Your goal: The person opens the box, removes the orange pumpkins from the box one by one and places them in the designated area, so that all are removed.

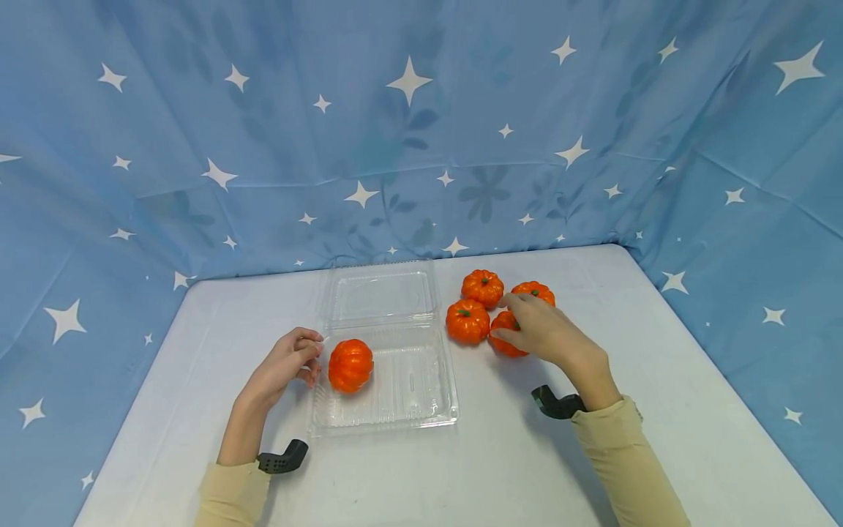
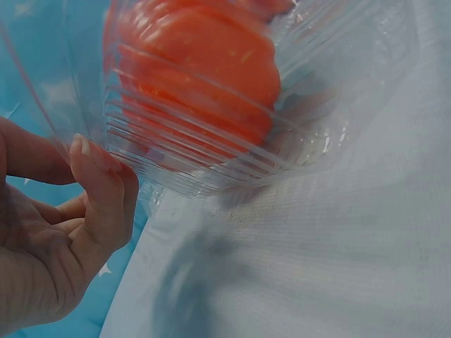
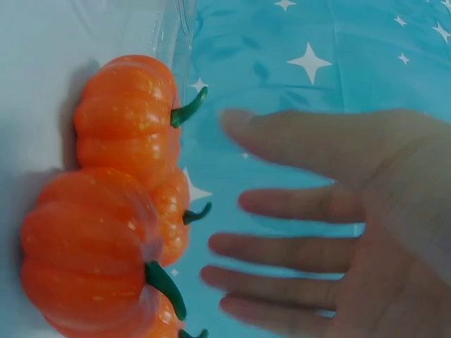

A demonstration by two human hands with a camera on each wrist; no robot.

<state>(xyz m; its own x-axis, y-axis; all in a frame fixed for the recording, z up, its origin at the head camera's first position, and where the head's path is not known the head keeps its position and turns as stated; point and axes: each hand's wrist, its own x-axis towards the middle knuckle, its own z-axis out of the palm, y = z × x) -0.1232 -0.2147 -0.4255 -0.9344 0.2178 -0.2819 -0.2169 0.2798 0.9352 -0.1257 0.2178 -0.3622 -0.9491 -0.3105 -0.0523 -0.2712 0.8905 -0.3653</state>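
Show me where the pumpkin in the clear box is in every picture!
Head: the pumpkin in the box sits left of middle, near the left hand.
Left wrist: it fills the top, seen through the ribbed wall of the clear box.
Right wrist: not in view; other pumpkins show there.
Shared landmark: the clear box, in head and left wrist views.

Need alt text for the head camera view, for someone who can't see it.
A left hand steadies an open clear container holding one orange pumpkin. The right hand reaches over four pumpkins grouped on the white table.
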